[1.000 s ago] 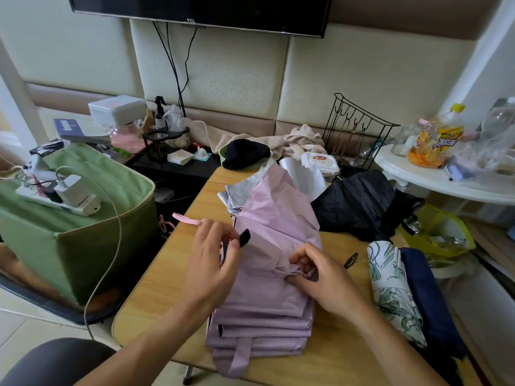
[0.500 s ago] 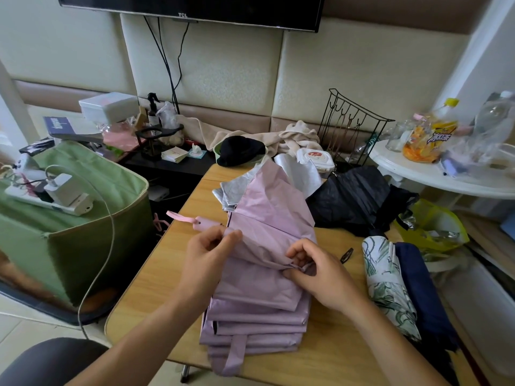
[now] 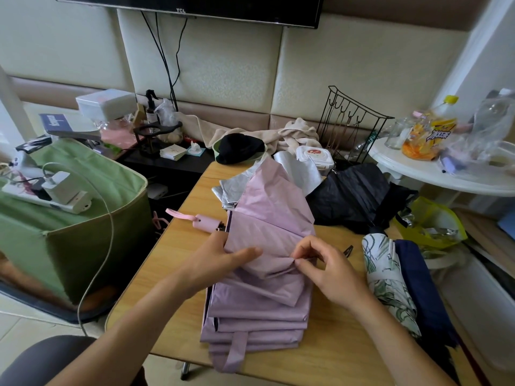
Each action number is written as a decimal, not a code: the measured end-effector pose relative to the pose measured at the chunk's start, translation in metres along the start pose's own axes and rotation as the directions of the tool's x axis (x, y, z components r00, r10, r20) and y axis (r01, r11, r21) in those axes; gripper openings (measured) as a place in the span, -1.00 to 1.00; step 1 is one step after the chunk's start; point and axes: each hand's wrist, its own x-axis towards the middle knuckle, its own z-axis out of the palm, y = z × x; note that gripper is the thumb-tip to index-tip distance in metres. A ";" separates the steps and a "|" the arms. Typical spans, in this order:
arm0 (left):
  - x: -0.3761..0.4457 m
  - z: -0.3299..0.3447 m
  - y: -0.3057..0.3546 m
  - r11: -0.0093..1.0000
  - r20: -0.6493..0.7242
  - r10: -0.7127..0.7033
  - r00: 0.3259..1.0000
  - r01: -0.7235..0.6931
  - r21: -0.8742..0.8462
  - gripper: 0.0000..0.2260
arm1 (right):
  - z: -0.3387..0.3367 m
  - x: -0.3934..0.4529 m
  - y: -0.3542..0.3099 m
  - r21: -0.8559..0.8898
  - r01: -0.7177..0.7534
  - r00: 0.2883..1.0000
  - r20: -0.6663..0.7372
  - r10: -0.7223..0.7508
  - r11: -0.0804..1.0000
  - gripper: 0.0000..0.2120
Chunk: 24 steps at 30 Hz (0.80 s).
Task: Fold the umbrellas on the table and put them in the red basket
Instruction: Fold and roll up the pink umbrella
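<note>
A person's two hands worked on a lilac umbrella (image 3: 262, 277) lying partly pleated at the centre of the wooden surface (image 3: 156, 274). The left hand (image 3: 220, 260) lay on the canopy at mid-frame with thumb stretched across the fabric and the fingers tucked beneath a fold, gripping it. The right hand (image 3: 326, 268), just right of centre, pinched a crease of the same cloth between thumb and forefinger, its other fingers curled. The umbrella's pink handle (image 3: 206, 222) with its loop strap pointed toward the left edge of the surface. Toward the upper right of the surface sat a crumpled black umbrella (image 3: 354, 196), and behind the lilac one a silver umbrella (image 3: 231, 188) showed. At the lower right lay a leaf-print umbrella (image 3: 387, 280) touching a navy umbrella (image 3: 418, 288), both rolled. A green fabric bin (image 3: 83, 240) carrying a power strip (image 3: 55, 196) stood at the left of the frame.
</note>
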 end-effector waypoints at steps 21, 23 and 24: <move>0.023 0.020 -0.008 0.991 0.172 0.004 0.985 0.018 -0.130 -0.60 | 0.000 -0.001 -0.001 0.228 -0.059 0.998 0.007 0.059 0.972 -0.94; 0.025 0.020 -0.009 0.980 0.179 -0.011 0.984 0.047 -0.196 -0.77 | 0.000 -0.002 0.000 0.241 -0.069 0.998 0.004 0.070 0.968 -0.94; 0.025 0.019 -0.010 0.974 0.185 -0.022 0.983 0.063 -0.219 -0.78 | 0.000 -0.002 -0.001 0.244 -0.074 0.997 0.005 0.075 0.967 -0.93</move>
